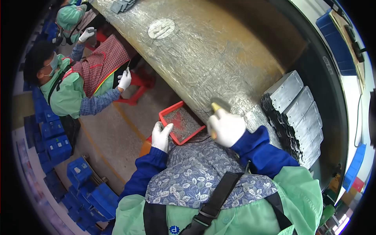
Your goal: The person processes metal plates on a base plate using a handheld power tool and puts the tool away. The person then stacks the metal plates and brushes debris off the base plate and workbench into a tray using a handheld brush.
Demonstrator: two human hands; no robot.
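Note:
My left hand, in a white glove, pinches the near left rim of a red tray. The tray is tilted at the table's edge and holds small grey bits. My right hand, also gloved, is wrapped round the yellow handle of a brush; its dark head is blurred, over the table surface right of the tray. Shiny, scratched film covers the table.
Stacked grey metal plates stand on the table at the right. More grey pieces lie at its far end. A co-worker sits at the left near a red stool. Blue bins line the left; another blue bin is upper right.

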